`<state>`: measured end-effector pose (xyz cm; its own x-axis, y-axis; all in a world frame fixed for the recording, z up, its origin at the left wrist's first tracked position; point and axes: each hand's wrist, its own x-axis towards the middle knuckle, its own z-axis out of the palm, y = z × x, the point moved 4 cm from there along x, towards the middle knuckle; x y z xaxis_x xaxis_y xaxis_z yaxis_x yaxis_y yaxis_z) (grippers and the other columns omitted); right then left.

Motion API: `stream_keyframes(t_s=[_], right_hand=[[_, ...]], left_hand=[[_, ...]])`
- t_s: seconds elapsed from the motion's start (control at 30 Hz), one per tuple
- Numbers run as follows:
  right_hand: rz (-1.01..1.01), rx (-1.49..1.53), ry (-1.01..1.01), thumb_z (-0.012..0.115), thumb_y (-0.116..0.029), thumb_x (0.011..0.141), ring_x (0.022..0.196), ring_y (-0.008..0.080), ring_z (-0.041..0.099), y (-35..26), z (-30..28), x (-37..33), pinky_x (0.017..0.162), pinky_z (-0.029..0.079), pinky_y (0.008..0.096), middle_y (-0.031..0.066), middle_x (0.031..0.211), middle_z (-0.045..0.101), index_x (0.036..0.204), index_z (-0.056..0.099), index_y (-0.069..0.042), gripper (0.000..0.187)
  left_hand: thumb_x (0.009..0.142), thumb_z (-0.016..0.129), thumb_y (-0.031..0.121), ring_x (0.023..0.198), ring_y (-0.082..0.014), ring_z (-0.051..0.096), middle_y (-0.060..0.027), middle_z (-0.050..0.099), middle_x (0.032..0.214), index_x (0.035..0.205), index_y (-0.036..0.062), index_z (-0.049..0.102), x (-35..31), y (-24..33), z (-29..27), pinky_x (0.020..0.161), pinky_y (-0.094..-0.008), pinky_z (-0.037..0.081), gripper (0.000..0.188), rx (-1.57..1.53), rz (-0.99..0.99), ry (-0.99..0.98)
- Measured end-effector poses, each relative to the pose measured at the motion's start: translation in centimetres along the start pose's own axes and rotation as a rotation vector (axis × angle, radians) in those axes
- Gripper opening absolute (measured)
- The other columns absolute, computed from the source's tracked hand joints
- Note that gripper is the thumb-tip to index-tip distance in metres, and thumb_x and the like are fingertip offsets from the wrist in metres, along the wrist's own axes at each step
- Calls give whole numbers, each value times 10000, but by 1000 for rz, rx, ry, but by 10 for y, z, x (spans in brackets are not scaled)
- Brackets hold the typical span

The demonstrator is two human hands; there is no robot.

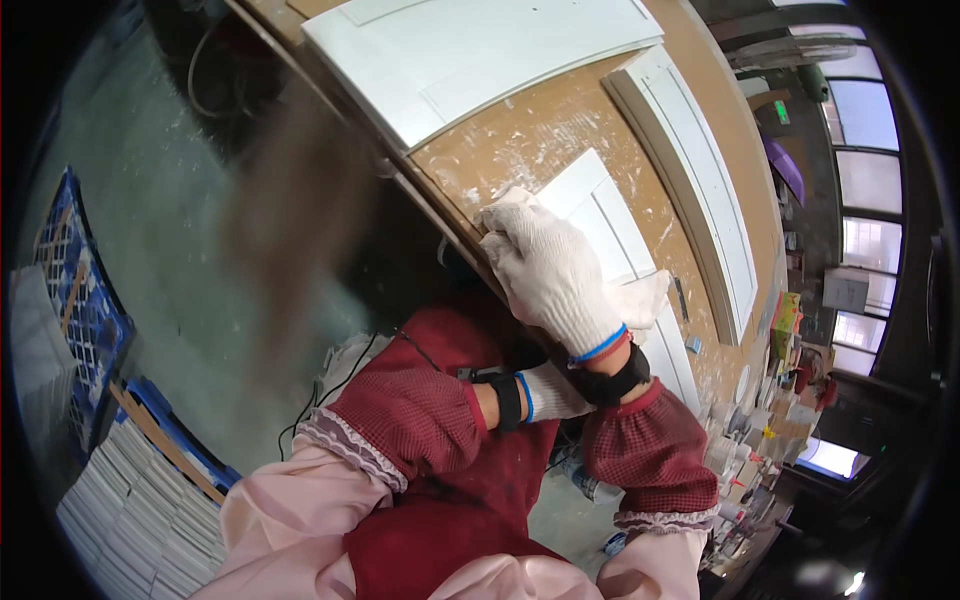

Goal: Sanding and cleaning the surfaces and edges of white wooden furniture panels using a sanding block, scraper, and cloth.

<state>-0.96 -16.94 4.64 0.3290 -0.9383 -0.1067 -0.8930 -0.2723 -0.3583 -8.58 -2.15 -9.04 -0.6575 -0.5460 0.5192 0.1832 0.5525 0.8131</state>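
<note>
My right hand (pixel 550 262), in a white knit glove with a blue-edged cuff, is closed above the near edge of the workbench. Its fingers curl downward, and what they hold, if anything, is hidden. Under it a white grooved panel (pixel 607 222) lies on the brown bench top. My left hand (pixel 550 392), gloved the same way, reaches in beneath my right wrist. Most of it is hidden behind the right forearm, so its fingers cannot be made out. A bit of white fabric (pixel 645 293) shows past the right wrist, over the panel.
On the bench (pixel 490 150), white dust surrounds a large white panel (pixel 480 60) and a long, narrow one (pixel 690 180). Bottles (pixel 735 450) crowd its right end. Down left are a blue crate (pixel 85 300) and stacked white strips (pixel 140 505). A brown blur (pixel 300 200) hangs left.
</note>
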Motion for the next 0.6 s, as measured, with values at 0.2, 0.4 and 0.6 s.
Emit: stream_keyframes(t_s=[0.2, 0.4, 0.6], right_hand=[[238, -145, 103, 555, -149, 892, 871, 372, 647, 42, -27, 14, 767, 505, 439, 202, 916, 638, 972, 637, -45, 155], [498, 83, 237, 615, -145, 867, 800, 239, 654, 98, -70, -39, 756, 503, 323, 137, 862, 685, 1002, 656, -42, 174], [594, 217, 213, 610, -130, 867, 795, 213, 641, 111, -75, -36, 745, 499, 305, 124, 857, 677, 975, 646, -8, 167]], left_hand=[[847, 557, 281, 1007, -353, 594, -138, 654, 1064, 1057, 49, 658, 26, 43, -53, 868, -417, 493, 329, 436, 166, 43], [847, 539, 170, 927, -226, 576, -54, 601, 1000, 1108, 58, 625, 44, 50, -49, 792, -358, 485, 297, 652, 225, -189], [820, 595, 171, 864, -224, 555, -62, 576, 915, 1057, 46, 639, 45, 52, -53, 762, -359, 467, 272, 549, 154, -14]])
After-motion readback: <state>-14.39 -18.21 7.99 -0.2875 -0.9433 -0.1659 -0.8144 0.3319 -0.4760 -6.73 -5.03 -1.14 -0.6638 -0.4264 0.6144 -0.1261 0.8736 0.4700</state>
